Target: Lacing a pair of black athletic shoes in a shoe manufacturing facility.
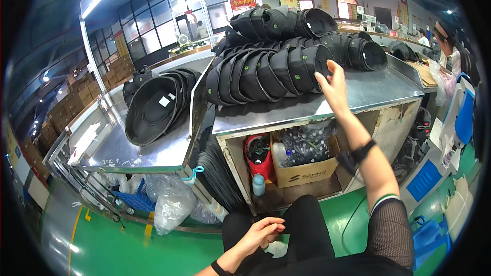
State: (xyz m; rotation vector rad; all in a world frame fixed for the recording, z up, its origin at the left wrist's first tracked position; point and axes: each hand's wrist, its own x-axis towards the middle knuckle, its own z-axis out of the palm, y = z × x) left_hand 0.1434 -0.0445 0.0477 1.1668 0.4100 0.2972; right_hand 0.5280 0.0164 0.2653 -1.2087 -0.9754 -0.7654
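Observation:
A row of nested black moulded shells [271, 74], each with a small green mark, lies on its side along the metal bench. My right hand [335, 89] reaches up to the right end of this row. Its thumb and fingers are apart beside the rim of the end shell; whether they touch it I cannot tell. My left hand [263, 232] is low over my lap, fingers loosely curled together, with nothing visible in them. More black shells [279, 23] are piled behind the front row. Another shell stack [156, 105], with white labels inside, rests on the left table.
Under the metal bench [378, 89] are a cardboard box [307, 171] of plastic-wrapped items, a red bag [258, 156] and a blue bottle [259, 185]. Clear plastic bags [171, 202] and a blue crate [135, 197] sit below the left table [115, 148]. A person [450, 43] is at the far right.

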